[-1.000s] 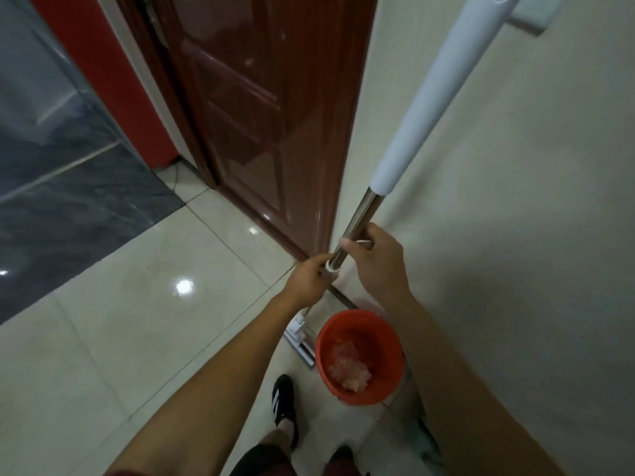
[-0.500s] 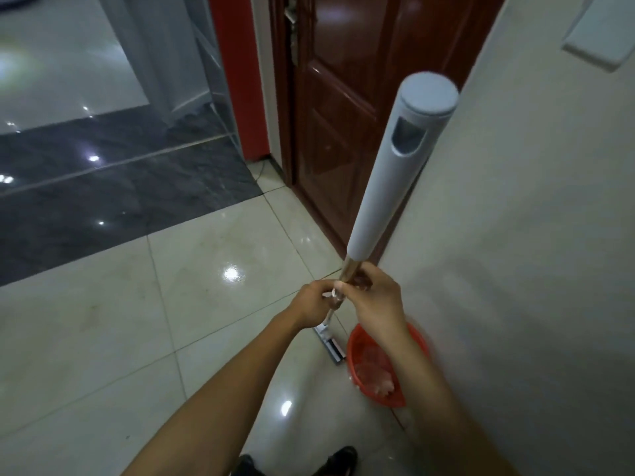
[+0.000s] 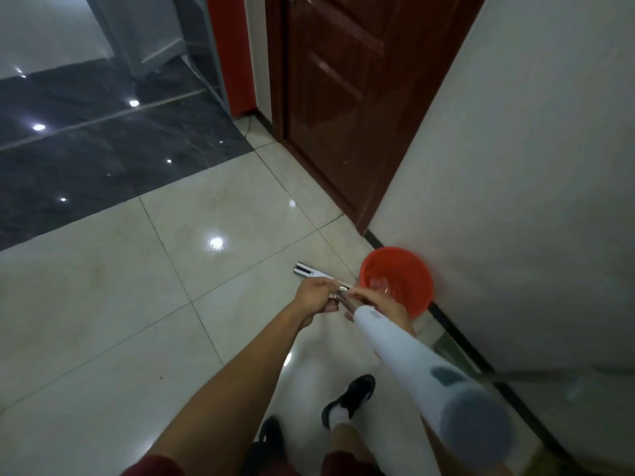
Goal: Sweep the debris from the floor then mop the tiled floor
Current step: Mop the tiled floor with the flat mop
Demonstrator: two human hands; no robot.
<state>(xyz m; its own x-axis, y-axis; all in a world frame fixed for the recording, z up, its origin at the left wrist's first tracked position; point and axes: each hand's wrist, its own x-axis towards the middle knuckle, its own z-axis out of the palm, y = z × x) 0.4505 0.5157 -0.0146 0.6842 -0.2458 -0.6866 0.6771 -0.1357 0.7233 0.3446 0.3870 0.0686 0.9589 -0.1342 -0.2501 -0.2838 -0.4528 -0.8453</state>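
**Mia:** Where is the mop?

**Sam:** The person holds the long mop with the shiny metal pole and fat white plastic grip (image 3: pixel 405 359); it leans back toward the person, and the flat white mop head (image 3: pixel 311 271) sits low by the glossy cream tiled floor (image 3: pixel 113 304), just beside the round red plastic bucket (image 3: pixel 395 280); whether the head touches the tiles is hard to tell.

**Mia:** What are the hands doing?

**Sam:** The left hand (image 3: pixel 314 297) is curled tight around the metal part of the pole; the right hand (image 3: pixel 372 298) is wrapped around the pole too, right next to the left one, where the white grip starts; both hands are closed on the mop.

**Mia:** So what step is it?

**Sam:** It looks like the person is fixing or twisting the pole before mopping; that is only a guess.

**Mia:** How can they do it well?

**Sam:** One hand should hold the pole still while the other turns; the head should stay flat on the floor so it does not slip; the bucket stands by the pale wall (image 3: pixel 515 166) near the dark brown wooden door (image 3: pixel 343 97), so the mop should not bump it, or water may spill; the black shoes (image 3: pixel 350 396) are close, so wet tiles could be slippery.
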